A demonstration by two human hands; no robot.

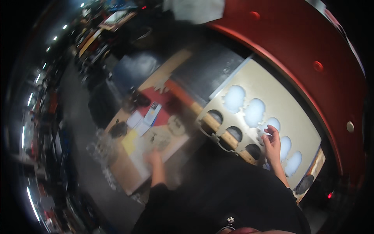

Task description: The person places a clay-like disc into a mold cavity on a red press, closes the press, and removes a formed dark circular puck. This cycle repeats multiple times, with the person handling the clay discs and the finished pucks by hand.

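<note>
- Closest to the camera is your black top [218, 195], soft and dull, with your two forearms reaching out from it.
- Your right hand [272, 146] is over the cream panel [274, 93], fingers loosely curled and apparently released; nothing shows between them. You have it in front of the third of the pale ovals [255, 113]; whether it touches is unclear.
- Your left hand [153, 157] is blurred above the wooden counter [124, 177], near a round beige piece [176, 125]; its grip cannot be told.
- Work looks partway: you have five pale ovals in a row along the panel, while three dark openings [233, 134] at the edge nearer you show no pale fill. Whether those still need filling is uncertain.
- Your panel looks smooth and stiff, its openings rounded with small notches; the ovals look matte and finely textured.
- Beyond it, the red machine body [288, 46] has a smooth, painted sheen.
</note>
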